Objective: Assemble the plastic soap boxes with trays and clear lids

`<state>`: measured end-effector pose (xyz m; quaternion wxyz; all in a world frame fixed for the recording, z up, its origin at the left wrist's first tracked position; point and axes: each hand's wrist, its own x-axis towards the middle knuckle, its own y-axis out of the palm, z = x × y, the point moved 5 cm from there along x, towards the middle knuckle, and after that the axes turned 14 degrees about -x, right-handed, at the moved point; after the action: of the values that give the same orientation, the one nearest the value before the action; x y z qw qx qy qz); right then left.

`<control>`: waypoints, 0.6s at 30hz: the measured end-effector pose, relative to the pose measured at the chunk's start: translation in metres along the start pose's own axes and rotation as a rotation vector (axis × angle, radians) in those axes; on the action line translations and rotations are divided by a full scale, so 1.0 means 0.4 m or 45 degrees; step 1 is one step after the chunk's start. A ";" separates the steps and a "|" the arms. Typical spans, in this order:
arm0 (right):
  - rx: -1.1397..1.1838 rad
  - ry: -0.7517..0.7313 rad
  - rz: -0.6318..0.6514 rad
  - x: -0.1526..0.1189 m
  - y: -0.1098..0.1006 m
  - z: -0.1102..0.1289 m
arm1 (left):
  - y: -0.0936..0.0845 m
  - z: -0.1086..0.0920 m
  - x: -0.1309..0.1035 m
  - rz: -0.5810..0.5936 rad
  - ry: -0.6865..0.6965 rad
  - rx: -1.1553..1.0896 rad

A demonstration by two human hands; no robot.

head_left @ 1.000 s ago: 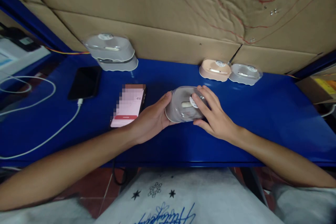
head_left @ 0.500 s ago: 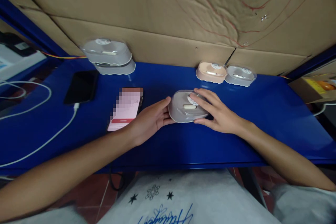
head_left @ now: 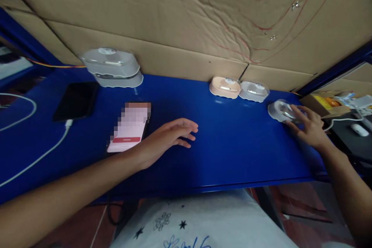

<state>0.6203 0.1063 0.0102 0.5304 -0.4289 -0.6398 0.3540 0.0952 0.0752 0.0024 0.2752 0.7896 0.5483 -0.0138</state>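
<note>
At the right end of the blue table, my right hand grips a grey oval box with a clear lid. My left hand hovers over the table's middle, fingers apart and slightly curled, holding nothing. A phone with a lit pink screen lies just left of it. By the cardboard wall stand a peach box and another grey box, side by side. Stacked grey boxes stand at the back left.
A dark phone with a white cable lies at the left. Cardboard with red wires rises behind the table. Beyond the right edge are a carton and a white mouse.
My right hand has carried the grey box from the middle to the table's right end. My left hand has let go of it. The view has shifted slightly right.
</note>
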 end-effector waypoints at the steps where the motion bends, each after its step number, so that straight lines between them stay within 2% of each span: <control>1: 0.021 0.042 -0.001 0.026 0.015 -0.035 | 0.001 0.000 0.000 0.003 0.003 0.021; 3: 0.070 0.070 -0.001 0.090 0.042 -0.070 | 0.003 -0.002 -0.001 0.010 0.017 0.056; 5: 0.112 0.050 0.014 0.157 0.067 -0.066 | 0.005 -0.005 -0.001 0.023 0.037 0.072; 8: 0.162 0.013 0.041 0.232 0.098 -0.019 | 0.006 -0.009 0.000 0.033 0.066 0.078; 11: 0.187 -0.029 0.058 0.265 0.112 0.050 | 0.005 -0.009 0.001 0.036 0.072 0.103; 13: 0.189 -0.048 0.048 0.273 0.104 0.112 | 0.005 -0.006 0.002 0.055 0.066 0.125; 15: 0.186 -0.090 -0.006 0.282 0.078 0.202 | 0.007 -0.002 0.003 0.087 0.066 0.145; 16: 0.189 -0.135 -0.044 0.288 0.059 0.262 | 0.007 -0.001 0.004 0.096 0.073 0.157; 18: 0.212 -0.375 -0.107 0.305 0.021 0.416 | 0.004 -0.002 0.005 0.088 0.106 0.179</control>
<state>0.4499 0.2226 0.0172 0.4789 -0.2999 -0.6965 0.4423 0.0972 0.0768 0.0031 0.1964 0.8252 0.5294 -0.0101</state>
